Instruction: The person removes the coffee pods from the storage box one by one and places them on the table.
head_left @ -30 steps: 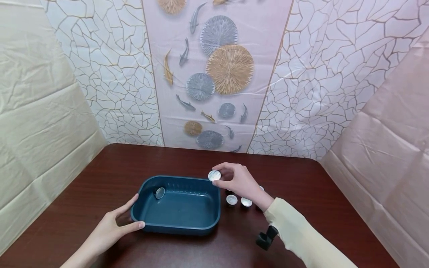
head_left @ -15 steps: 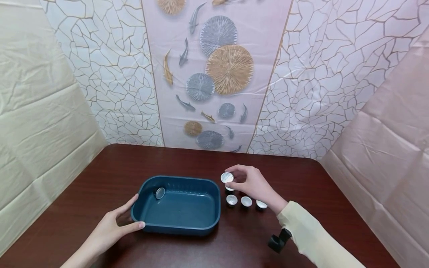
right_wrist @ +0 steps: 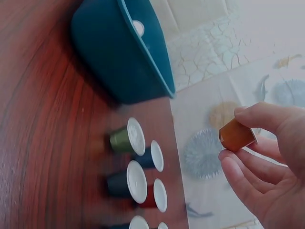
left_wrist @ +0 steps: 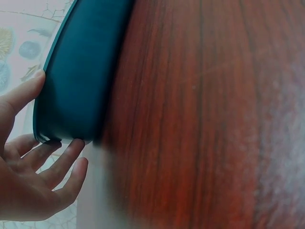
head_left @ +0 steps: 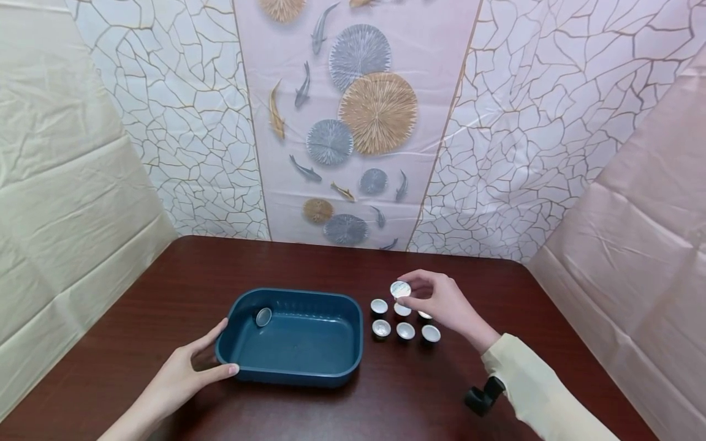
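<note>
My right hand (head_left: pixel 441 303) pinches an orange-brown coffee capsule (right_wrist: pixel 236 135) between thumb and fingertips, its foil lid facing me in the head view. It hovers over two rows of capsules (head_left: pixel 405 332) standing lids up on the table. From the right wrist, a green capsule (right_wrist: pixel 123 139), a red capsule (right_wrist: pixel 149 196) and dark ones show. A teal plastic basin (head_left: pixel 292 349) lies left of the rows. One capsule (head_left: pixel 263 317) leans tilted inside its far left corner. My left hand (head_left: pixel 176 376) touches the basin's near left corner, thumb and fingers spread along the outside.
The dark red wooden table (head_left: pixel 309 416) reaches back to a patterned cloth backdrop (head_left: pixel 331 184). Plain cloth hangs at the left and right sides. A black piece (head_left: pixel 484 397) hangs beneath the right sleeve (head_left: pixel 529 380).
The right hand has moved right with its capsule, from the basin's right rim to above the capsule rows, uncovering more of them. The left hand and basin have stayed put.
</note>
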The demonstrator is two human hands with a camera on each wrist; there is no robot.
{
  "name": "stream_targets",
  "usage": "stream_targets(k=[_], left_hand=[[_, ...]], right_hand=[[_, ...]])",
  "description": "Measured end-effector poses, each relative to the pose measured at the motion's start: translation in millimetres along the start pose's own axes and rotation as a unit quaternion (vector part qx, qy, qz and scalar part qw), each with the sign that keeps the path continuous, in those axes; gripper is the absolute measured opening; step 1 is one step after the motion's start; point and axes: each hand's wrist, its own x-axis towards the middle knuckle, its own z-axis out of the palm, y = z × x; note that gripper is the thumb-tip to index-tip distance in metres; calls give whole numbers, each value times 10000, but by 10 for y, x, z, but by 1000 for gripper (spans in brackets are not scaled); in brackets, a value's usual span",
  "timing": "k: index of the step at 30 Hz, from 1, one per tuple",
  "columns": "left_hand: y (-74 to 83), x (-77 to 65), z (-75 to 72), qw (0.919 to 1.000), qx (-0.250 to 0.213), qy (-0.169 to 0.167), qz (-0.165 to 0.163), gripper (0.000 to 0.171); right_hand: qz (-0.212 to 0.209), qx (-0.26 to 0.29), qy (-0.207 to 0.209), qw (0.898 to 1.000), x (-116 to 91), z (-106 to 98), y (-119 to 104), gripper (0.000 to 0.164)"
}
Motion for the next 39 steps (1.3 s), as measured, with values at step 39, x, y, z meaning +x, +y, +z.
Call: stream_targets(k=[39], left_hand=[[-6,8,7,9999,-132,-51,-21,88]], right_hand=[[857,-496,512,9938,-132,-362,905,43]])
